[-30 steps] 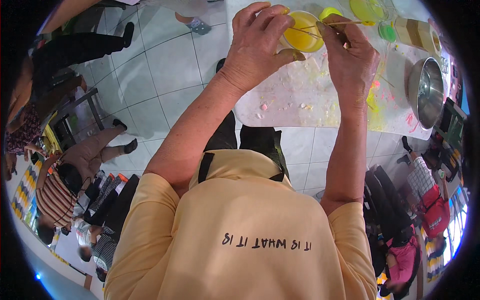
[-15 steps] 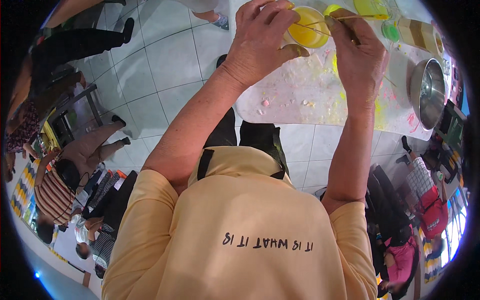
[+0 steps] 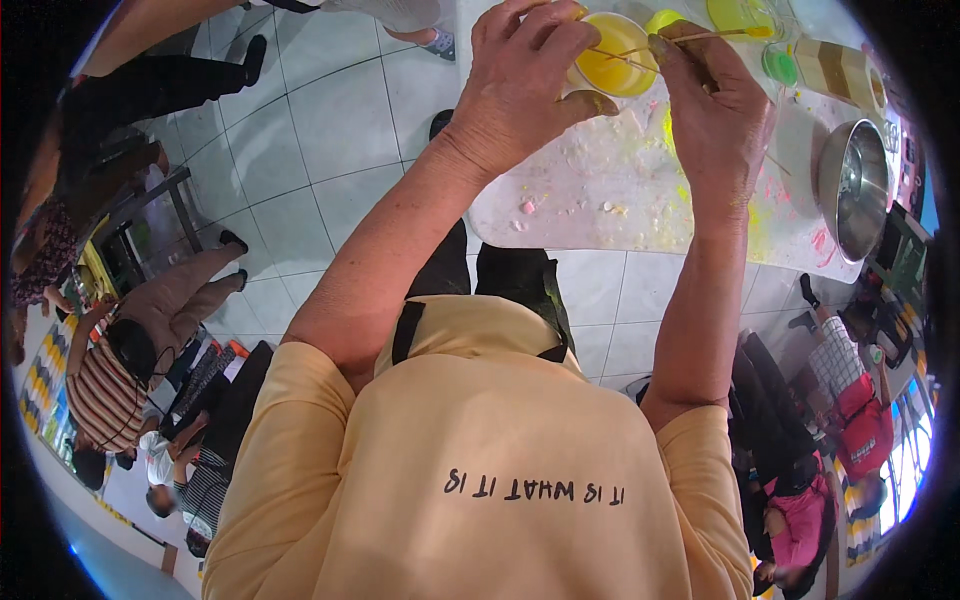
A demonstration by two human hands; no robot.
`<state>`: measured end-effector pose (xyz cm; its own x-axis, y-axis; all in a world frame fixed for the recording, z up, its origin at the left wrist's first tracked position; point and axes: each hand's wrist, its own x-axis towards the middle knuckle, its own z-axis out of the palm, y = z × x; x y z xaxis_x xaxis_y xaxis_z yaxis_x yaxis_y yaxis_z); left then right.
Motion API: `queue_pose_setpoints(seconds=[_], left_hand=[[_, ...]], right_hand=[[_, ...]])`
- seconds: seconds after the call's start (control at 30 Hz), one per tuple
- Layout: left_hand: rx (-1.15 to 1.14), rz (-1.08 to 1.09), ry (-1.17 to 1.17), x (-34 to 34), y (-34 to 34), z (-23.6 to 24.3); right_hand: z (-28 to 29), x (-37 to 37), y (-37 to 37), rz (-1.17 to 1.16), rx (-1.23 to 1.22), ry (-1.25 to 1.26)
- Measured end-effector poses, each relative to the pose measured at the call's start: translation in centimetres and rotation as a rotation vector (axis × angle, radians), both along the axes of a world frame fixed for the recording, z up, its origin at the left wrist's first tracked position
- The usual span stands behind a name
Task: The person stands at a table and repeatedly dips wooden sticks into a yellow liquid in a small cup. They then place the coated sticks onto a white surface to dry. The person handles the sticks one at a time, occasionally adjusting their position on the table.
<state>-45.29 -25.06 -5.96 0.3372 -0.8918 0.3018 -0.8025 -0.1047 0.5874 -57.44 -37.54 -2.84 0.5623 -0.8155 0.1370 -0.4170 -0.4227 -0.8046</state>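
Note:
A white-rimmed cup of yellow liquid (image 3: 618,80) stands on the table, with thin wooden sticks (image 3: 625,58) lying crossed over its mouth. My left hand (image 3: 530,85) curves about the cup's left side, its fingers bent at the rim near the stick ends and its thumb stretched along the near side. Just right of the cup, my right hand (image 3: 718,105) pinches another thin wooden stick (image 3: 715,36), whose far tip is coated yellow. Yellow smears mark my fingertips. My palm sides are hidden.
The white table (image 3: 560,200) carries pink and yellow smears and crumbs. To the right stand a metal bowl (image 3: 855,190), a brown-and-cream cylinder (image 3: 835,72), a small green container (image 3: 780,62) and a yellow-filled clear container (image 3: 740,14). Other people sit or stand left and right.
Both hands and the cup stay nearly in place. The view has shifted slightly, and the sticks over the cup have moved a little.

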Motion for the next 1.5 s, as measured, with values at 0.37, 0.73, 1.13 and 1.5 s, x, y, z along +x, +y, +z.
queue_pose_setpoints(seconds=[0.37, 0.73, 1.13, 1.5], left_hand=[[-0.032, 0.001, -0.007, 0.08, 0.01, -0.37], [-0.002, 0.000, 0.014, -0.04, 0.03, -0.01], [-0.037, 0.014, 0.026, -0.12, 0.05, -0.29], [-0.038, 0.013, 0.034, -0.13, 0.05, -0.29]], right_hand=[[-0.09, 0.31, 0.04, -0.016, -0.059, 0.085], [0.15, 0.15, 0.04, -0.013, -0.038, 0.067], [-0.27, 0.02, -0.03, 0.007, -0.041, -0.043], [-0.37, 0.26, -0.15, -0.021, -0.058, 0.079]])
